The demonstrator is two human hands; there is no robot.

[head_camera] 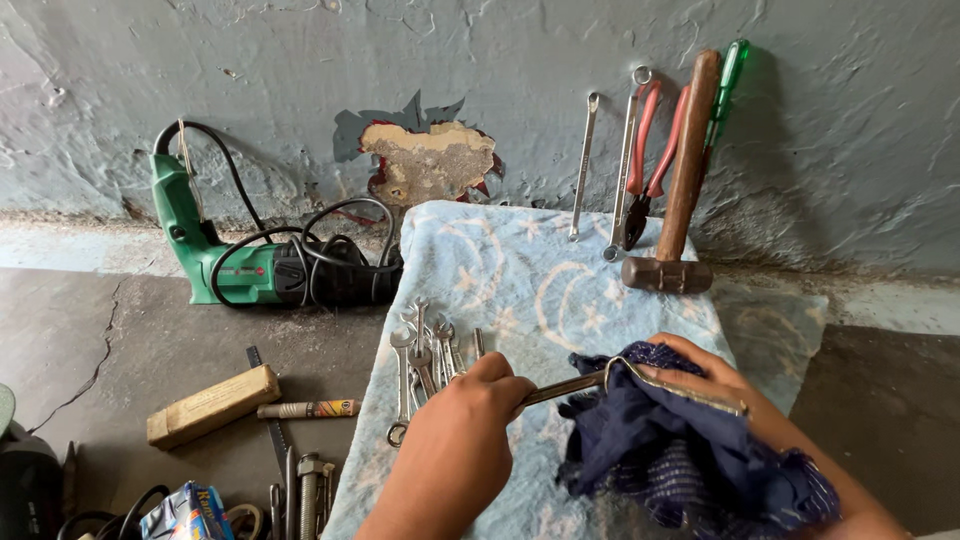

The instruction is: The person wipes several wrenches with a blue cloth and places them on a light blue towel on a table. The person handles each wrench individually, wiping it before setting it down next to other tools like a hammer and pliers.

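Left hand: the left hand (455, 430) is clenched in a fist around the handle end of a metal wrench (575, 385), knuckles up, above the light blue towel (520, 270).
Right hand: the right hand (715, 375) grips a dark blue cloth (670, 445), which is wrapped over the far end of the wrench; the fingers press the cloth against the metal.
Wrench: it runs nearly level between the two hands, its shaft bare in the gap between them, its head partly hidden under the cloth.
Towel: spread on the floor (90, 340) under both hands, patterned with pale moons and stars.
Spanners: a loose pile of spanners (425, 355) lies on the towel just to the left of the left hand.
Beyond the hands: a hammer (680, 190), red-handled pliers (645, 165), a green-handled screwdriver (728, 85) and a slim spanner (583, 165) lean upright against the wall (250, 60).
Far left of the hands: a green electric drill (235, 255) with a coiled black cord lies on the floor by the wall.
Near left: a wooden block (212, 405) and a small tube (310, 409) lie on the floor, well apart from the hands.
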